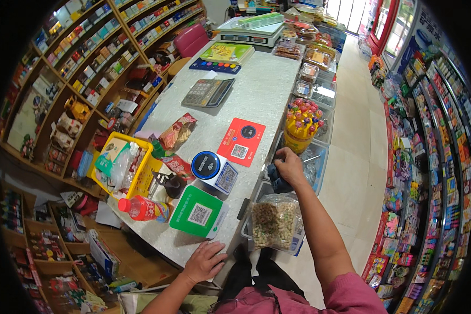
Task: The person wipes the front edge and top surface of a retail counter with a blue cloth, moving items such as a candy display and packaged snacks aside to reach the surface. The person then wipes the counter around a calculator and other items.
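Observation:
My left hand (204, 260) lies flat on the near corner of the white counter (188, 144), fingers stretched and holding nothing. Just beyond its fingertips stands a green payment card (198, 212) with a square code. Over the clear plastic bins along the counter's right side, my right hand (289, 165) is curled with its fingers together. Dark, bluish-black bundled material (279, 182) shows right below those fingers; whether it is gripped or only touched is partly hidden. Nearer to me, a clear bag of brown and pale snacks (275, 222) sits on a bin. Yellow bottles (301, 125) with pink caps stand just beyond the right hand.
On the counter are a red-capped drink bottle (144, 208), a round-topped payment speaker (213, 170), a red code card (240, 140), a calculator (208, 92) and a yellow basket (121, 165). Packed shelves (424, 199) line the right, beyond a tiled aisle (350, 157).

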A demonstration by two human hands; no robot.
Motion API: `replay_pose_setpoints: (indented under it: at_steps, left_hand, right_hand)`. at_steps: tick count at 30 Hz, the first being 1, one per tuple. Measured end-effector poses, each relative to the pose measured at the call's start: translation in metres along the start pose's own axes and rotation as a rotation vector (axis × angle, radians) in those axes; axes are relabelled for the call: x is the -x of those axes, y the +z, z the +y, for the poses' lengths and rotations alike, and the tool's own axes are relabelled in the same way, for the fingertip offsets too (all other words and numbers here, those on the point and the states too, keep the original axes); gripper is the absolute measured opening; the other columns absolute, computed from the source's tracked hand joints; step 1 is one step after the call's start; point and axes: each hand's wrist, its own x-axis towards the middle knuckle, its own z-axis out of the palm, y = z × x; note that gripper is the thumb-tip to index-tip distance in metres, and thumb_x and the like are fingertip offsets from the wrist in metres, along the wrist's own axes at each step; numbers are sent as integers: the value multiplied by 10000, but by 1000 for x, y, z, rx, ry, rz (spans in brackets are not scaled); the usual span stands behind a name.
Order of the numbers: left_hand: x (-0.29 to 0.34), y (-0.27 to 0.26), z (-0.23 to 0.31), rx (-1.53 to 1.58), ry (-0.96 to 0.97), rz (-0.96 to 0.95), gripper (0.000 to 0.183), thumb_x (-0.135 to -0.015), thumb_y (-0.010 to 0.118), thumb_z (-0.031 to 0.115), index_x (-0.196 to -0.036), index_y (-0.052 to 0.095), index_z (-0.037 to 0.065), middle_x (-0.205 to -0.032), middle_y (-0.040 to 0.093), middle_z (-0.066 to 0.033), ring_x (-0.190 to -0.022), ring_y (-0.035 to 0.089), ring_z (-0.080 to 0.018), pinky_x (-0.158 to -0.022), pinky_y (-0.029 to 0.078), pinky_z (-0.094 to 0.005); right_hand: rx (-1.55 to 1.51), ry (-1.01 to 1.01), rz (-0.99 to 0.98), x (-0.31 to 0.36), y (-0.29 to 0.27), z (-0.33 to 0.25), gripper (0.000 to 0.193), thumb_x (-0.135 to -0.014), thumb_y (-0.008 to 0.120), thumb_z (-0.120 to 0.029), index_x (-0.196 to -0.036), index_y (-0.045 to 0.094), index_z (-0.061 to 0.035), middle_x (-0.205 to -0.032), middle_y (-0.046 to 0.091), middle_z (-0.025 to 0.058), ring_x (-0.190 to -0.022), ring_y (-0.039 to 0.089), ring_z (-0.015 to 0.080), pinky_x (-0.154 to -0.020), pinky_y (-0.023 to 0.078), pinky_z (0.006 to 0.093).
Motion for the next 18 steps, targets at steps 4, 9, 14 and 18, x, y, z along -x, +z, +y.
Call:
replay_pose_setpoints:
  at_steps: [4,9,14,18]
  left_hand:
    - [-1,-1,-1,-6,10,-7,345,-800,712,205,-1137,651,158,-1331,553,-71,-1253,516,-269,-1073,389,-470]
    - [-1,3,-2,12,35,36,333,-796,715,211,-1117,650,147,-1311,564,-83,-1229,533,-294,-1041,406,-489]
    - [2,2,-3,34,20,36,333,-798,715,212,-1118,651,146,-1320,561,-77,-1232,532,-288,-1051,398,-486]
    - [0,3,-5,44,36,54,340,-792,716,208,-1120,653,144,-1324,558,-75,-1235,528,-287,-1056,394,-486]
  right_hand:
    - [188,-257,56,-1,-4,-16,149,-790,678,-215,-850,741,-95,-866,699,150,-843,672,332,-773,524,435]
    - [398,-327,76,-5,2,-31,157,-790,701,-233,-833,755,-91,-838,694,146,-805,673,328,-734,530,432]
    - [574,-361,82,-7,11,-43,167,-798,657,-190,-754,718,-41,-794,680,168,-733,671,340,-689,544,439]
    - [593,-381,92,-13,14,-40,162,-776,650,-172,-726,705,-28,-770,678,184,-737,672,348,-693,542,448]
